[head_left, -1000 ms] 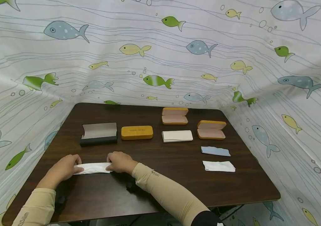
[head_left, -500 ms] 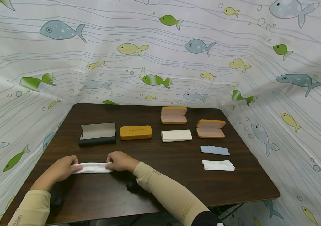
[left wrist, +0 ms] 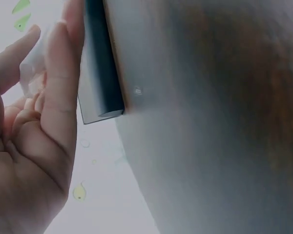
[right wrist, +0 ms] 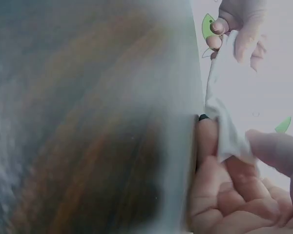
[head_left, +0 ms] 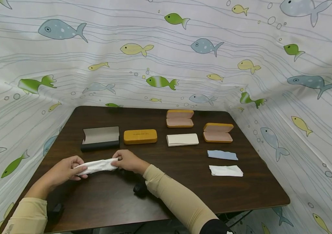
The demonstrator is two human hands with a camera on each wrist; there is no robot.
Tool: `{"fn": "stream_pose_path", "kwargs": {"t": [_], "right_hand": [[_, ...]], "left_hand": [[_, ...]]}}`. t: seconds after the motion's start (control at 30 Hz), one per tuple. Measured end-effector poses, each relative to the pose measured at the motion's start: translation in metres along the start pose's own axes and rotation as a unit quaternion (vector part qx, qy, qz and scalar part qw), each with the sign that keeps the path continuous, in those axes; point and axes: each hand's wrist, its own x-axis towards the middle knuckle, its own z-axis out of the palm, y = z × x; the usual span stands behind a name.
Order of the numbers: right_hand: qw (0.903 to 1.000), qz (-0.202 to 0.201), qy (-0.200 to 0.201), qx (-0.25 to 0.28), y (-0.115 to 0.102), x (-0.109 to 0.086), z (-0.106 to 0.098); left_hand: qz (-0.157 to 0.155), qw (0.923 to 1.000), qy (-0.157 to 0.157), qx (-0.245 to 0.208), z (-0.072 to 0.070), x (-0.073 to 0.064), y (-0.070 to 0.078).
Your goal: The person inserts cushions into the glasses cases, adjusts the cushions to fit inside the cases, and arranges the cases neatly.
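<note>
Pinched in the fingers of left hand and right hand, one end each, was a folded white cloth strip! Presumably, its folds were thus kept flat.

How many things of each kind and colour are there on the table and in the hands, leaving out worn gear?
Yellow cases: 3
Dark case: 1
White cloths: 2
Blue cloth: 1
Cream flat item, kind unclear: 1
Total: 8
</note>
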Motion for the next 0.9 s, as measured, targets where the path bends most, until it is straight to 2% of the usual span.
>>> {"fn": "stream_pose_path", "kwargs": {"t": [0.1,0.2,0.43,0.63,0.9], "right_hand": [[0.9980,0.009,0.010,0.062,-0.002,0.001,-0.001],[0.9946,0.013,0.002,0.103,-0.002,0.002,-0.003],[0.9925,0.028,-0.006,0.119,-0.001,0.007,-0.011],[0.9917,0.034,-0.008,0.124,-0.005,0.013,-0.020],[0.9874,0.052,-0.027,0.147,-0.005,0.020,-0.028]], "left_hand": [[-0.011,0.9997,0.007,-0.019,-0.001,0.002,0.000],[-0.022,0.9991,0.025,-0.026,-0.003,0.004,-0.001],[-0.020,0.9980,0.036,-0.047,-0.008,0.012,0.001],[-0.029,0.9971,0.053,-0.046,-0.011,0.018,0.002],[-0.030,0.9952,0.070,-0.061,-0.012,0.026,0.006]]}}
